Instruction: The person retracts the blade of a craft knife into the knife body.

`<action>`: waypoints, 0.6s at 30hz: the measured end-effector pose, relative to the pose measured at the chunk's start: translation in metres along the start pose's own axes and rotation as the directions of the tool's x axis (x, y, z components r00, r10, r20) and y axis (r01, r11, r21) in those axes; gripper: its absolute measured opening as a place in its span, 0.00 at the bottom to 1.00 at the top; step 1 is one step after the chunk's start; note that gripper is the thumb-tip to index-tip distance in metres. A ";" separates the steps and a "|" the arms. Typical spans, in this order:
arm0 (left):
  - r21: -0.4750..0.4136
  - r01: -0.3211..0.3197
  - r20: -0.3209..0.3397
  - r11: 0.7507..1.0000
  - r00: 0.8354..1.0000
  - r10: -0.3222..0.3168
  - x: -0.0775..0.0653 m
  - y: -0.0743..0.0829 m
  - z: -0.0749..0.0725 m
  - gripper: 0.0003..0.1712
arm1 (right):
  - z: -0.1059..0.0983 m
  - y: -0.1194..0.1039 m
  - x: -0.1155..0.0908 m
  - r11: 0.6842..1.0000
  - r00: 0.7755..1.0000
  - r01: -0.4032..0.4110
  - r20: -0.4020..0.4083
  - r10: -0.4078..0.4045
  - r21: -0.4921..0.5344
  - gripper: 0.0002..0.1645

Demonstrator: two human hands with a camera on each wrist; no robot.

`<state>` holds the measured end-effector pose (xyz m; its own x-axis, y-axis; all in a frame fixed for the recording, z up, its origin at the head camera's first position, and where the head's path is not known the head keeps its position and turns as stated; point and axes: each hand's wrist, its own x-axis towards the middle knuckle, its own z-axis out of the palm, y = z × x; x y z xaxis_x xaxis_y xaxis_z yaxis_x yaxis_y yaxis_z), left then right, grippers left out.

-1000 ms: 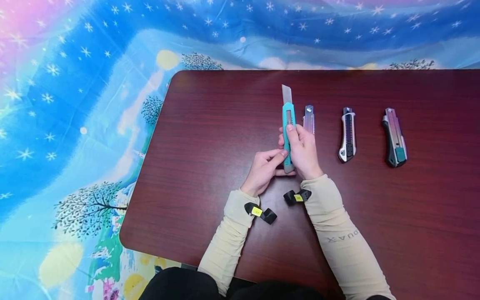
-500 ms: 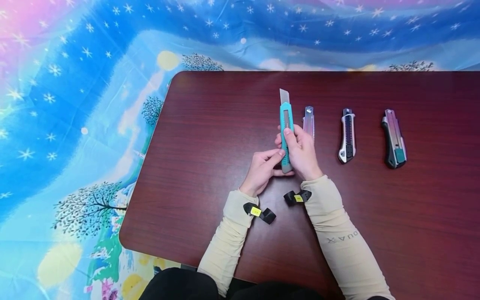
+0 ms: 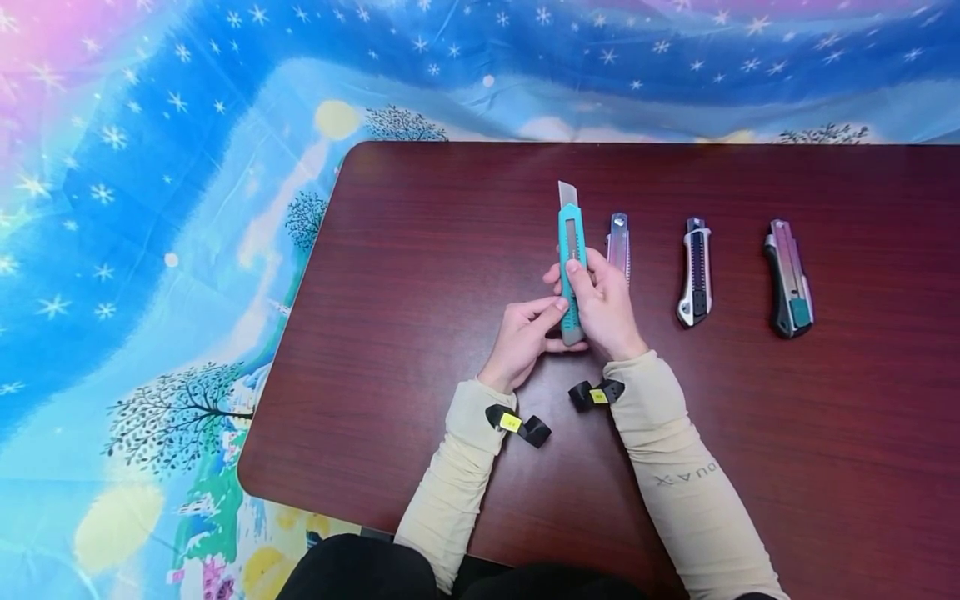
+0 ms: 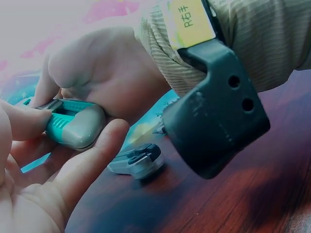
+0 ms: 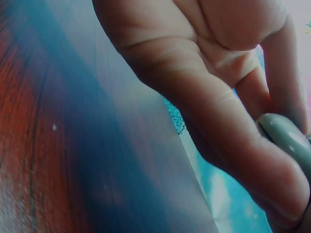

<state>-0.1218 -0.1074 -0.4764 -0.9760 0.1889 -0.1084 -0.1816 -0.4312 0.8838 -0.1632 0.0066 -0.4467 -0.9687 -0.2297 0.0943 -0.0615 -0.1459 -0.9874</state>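
Note:
A turquoise utility knife (image 3: 571, 233) is held upright in the head view, a short length of its blade (image 3: 567, 194) out at the top. My right hand (image 3: 609, 304) grips the body, thumb on the slider along its front. Lower down, my left hand (image 3: 521, 337) pinches the handle with its thumb, one finger lying under the grey end. In the left wrist view this grey end cap (image 4: 85, 127) faces the camera between both hands. Only part of the grey end (image 5: 286, 136) shows in the right wrist view, beside large fingers.
A silver utility knife (image 3: 618, 237), partly hidden by my right hand, lies on the dark red table (image 3: 412, 250). Farther right lie a silver-and-black utility knife (image 3: 696, 271) and one with a green slider (image 3: 789, 279). A patterned cloth (image 3: 225, 167) hangs behind.
The blade sticks out less than before. My right thumb has slid down toward the handle's end, and the knife has shifted slightly left.

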 end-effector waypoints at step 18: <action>0.000 -0.005 0.001 1.000 1.000 0.005 0.000 0.002 -0.002 0.22 | 0.002 -0.016 -0.002 0.996 0.996 0.053 0.073 -0.048 -0.077 0.12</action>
<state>-0.1221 -0.1101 -0.4750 -0.9768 0.1876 -0.1038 -0.1769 -0.4317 0.8845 -0.1595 0.0074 -0.4311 -0.9445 -0.2923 0.1503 -0.1313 -0.0835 -0.9878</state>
